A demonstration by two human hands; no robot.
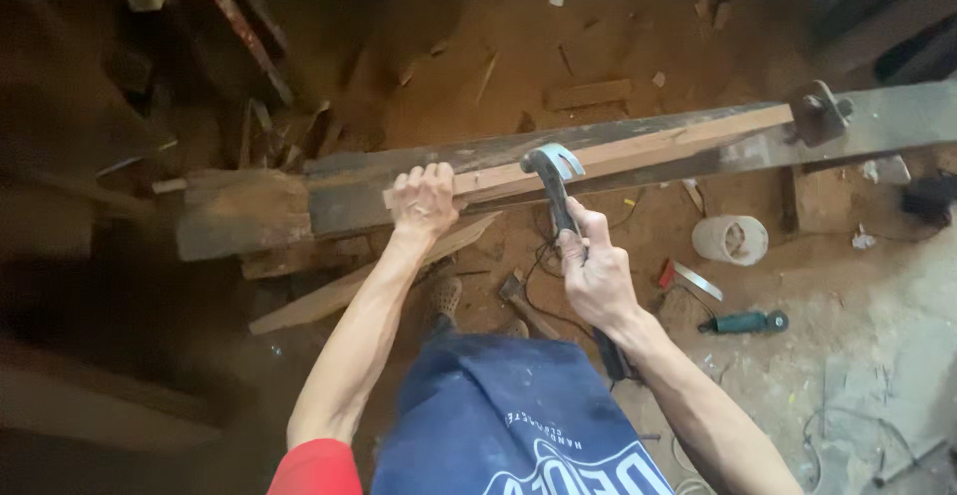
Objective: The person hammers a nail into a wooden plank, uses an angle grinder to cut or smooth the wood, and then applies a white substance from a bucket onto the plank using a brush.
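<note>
A long pale wooden strip (pixel 638 146) lies along the top of a dark, worn beam (pixel 349 201) that runs from the left to the upper right. My left hand (pixel 424 199) grips the left end of the strip and presses it onto the beam. My right hand (pixel 596 274) holds the handle of a claw hammer (pixel 554 171); its metal head rests against the strip's near edge, just right of my left hand. A metal clamp (pixel 819 111) sits on the strip's far right end.
The floor is covered in red sawdust and wood offcuts. A white plastic tub (pixel 731 239), a green power tool (pixel 746 323), a red-handled tool (pixel 688 278), a second hammer (pixel 518 299) and loose cables lie below the beam. A plank (pixel 339 291) leans underneath.
</note>
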